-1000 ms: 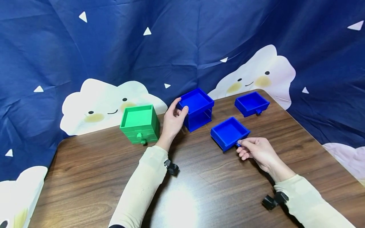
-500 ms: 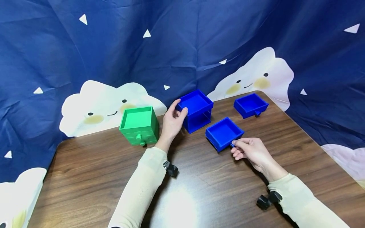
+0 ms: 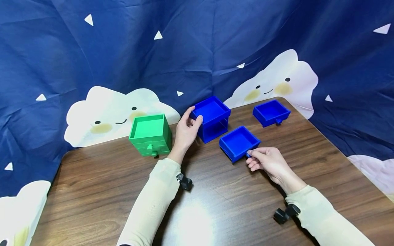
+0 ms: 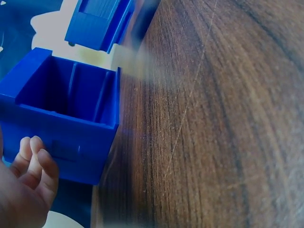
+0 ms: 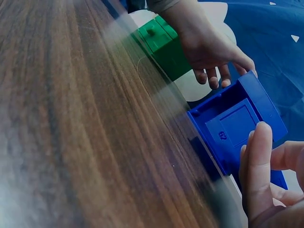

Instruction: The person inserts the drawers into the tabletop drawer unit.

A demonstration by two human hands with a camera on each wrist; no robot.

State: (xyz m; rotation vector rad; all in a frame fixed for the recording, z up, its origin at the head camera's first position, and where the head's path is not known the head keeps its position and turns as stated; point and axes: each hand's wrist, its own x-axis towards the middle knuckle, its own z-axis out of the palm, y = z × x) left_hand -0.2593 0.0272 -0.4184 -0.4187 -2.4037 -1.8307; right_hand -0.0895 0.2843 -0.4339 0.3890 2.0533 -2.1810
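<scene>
A small blue cabinet (image 3: 212, 109) with a shallow tray top and an open front stands at the back middle. My left hand (image 3: 186, 133) holds its left side, thumb at the front corner and index finger farther back. Curled fingers (image 4: 35, 164) lie along the cabinet's side wall in the left wrist view. My right hand (image 3: 272, 162) pinches the knob of a blue drawer (image 3: 238, 140) between thumb and finger. That drawer is in front of the cabinet, to the right of its opening. The drawer's underside (image 5: 235, 126), with a raised rectangle, shows in the right wrist view.
A second blue drawer (image 3: 272, 109) with a knob lies at the back right near the table edge. Left of my left hand stands a green cabinet (image 3: 144, 147) with two knobs. A dark blue curtain (image 3: 184, 44) hangs behind the wooden table (image 3: 92, 198).
My right hand has moved the blue drawer left, closer to the blue cabinet. The left hand keeps its hold on the cabinet, which stays in place.
</scene>
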